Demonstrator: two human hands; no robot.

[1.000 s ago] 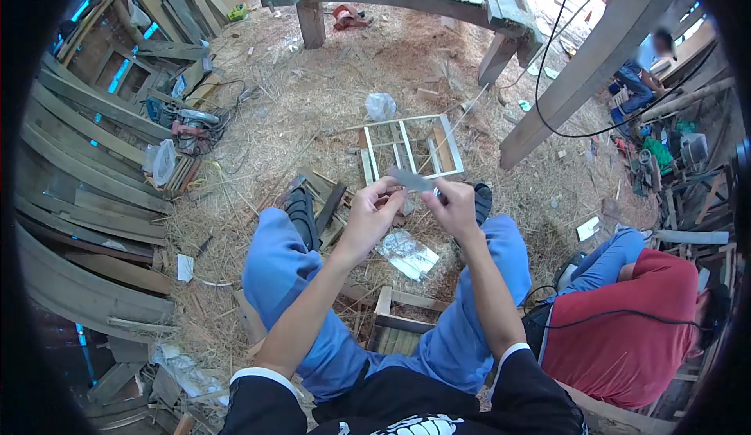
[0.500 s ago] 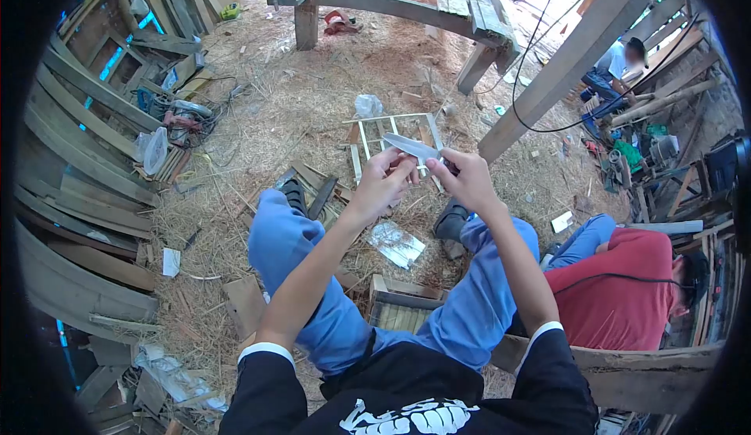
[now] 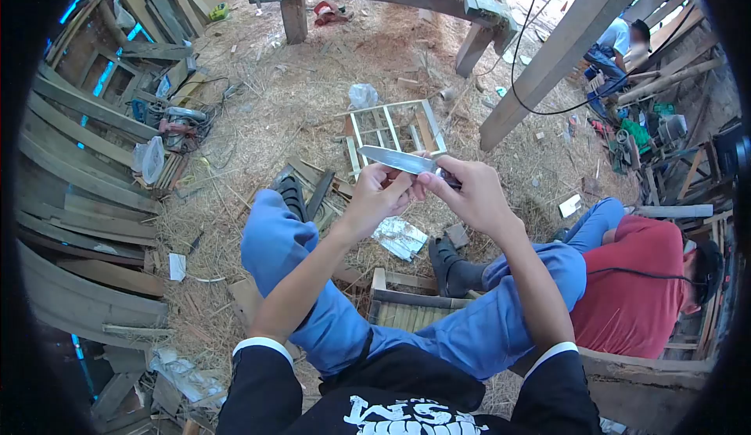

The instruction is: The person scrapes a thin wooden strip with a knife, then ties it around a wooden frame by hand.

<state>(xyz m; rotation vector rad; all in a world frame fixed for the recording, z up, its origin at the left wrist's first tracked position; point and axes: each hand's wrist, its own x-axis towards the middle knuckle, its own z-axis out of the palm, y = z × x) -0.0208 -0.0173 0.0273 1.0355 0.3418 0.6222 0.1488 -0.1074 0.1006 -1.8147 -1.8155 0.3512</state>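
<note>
Head view: knife gripped in my right hand, left hand close against the blade

From the left, long boards lie stacked, with a power saw and a plastic bag just beside them. Nearer the middle, my left hand is raised above the ground, thumb and fingers bent together just under the blade. I cannot tell whether they pinch something small or press on the metal. The knife is between my two hands, its tip pointing left, over a slatted wooden frame on the ground. Below my hands lies a crumpled sheet, and between my legs sits a wooden box. My right hand is closed around the dark handle, thumb forward near the blade. On the far right, a co-worker in a red shirt sits near my right knee.

What could go wrong, as I judge it: the blade could slip or twist into my left fingers, because they sit so close to it; I cannot make out which way the edge faces. A jolt to my right knee from the co-worker might be enough to cause that.

Compared with half a second ago, the blade lies further left across my left hand, my right knee has swung outward, and my right shoe is nearer the box.
</note>
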